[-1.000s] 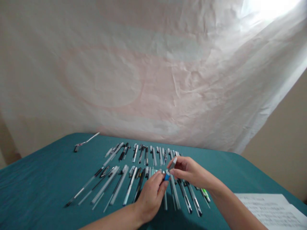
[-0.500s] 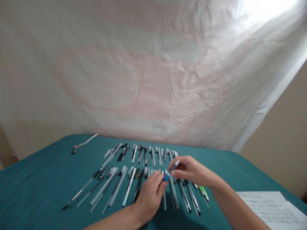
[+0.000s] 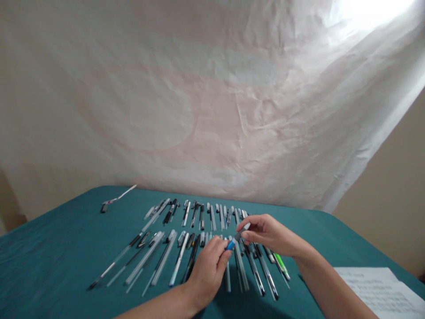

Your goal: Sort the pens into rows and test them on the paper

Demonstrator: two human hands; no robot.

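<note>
Above the rows of pens, both hands meet at a thick pen point(image 3: 230, 244) with a blue part and a grey end. My left hand point(image 3: 207, 268) is closed round the blue part, and its palm hides the rest of the barrel. Thumb and fingers of my right hand point(image 3: 264, 235) pinch the grey cap point(image 3: 244, 231), which points up and to the right. Cap and blue part appear to be in line and touching. Beneath the hands lie several clear pen barrels point(image 3: 241, 270), some partly covered by the fingers.
Two rows of disassembled pens and caps lie on the green cloth point(image 3: 59, 257), including a white pen point(image 3: 179, 259) and a bright green pen point(image 3: 281, 266). A bent strip point(image 3: 117, 198) lies back left. Printed sheets point(image 3: 375, 288) are at the right. A pale sheet point(image 3: 212, 110) hangs behind.
My right hand has moved slightly right and up with the grey cap. More of the pen shows between the hands. My left hand has barely moved.
</note>
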